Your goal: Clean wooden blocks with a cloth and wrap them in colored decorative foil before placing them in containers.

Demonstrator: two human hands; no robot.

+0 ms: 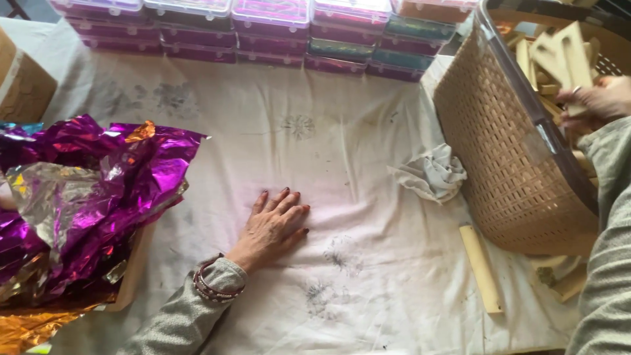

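Observation:
My left hand [271, 227] lies flat, palm down, fingers together, on the stained white cloth [263, 144] covering the table; it holds nothing. My right hand [595, 100] reaches into the tan woven basket [499, 151] at the right and grips pale flat wooden pieces [564, 56] that stand up out of it. More wooden pieces fill the basket behind the hand. One pale wooden stick [480, 267] lies on the cloth just below the basket.
Crumpled purple and silver foil [85, 190] piles up at the left, with orange foil [26, 329] beneath. Stacked clear plastic boxes [269, 29] line the far edge. A crumpled white rag [432, 174] lies beside the basket. A cardboard box [23, 85] stands at far left.

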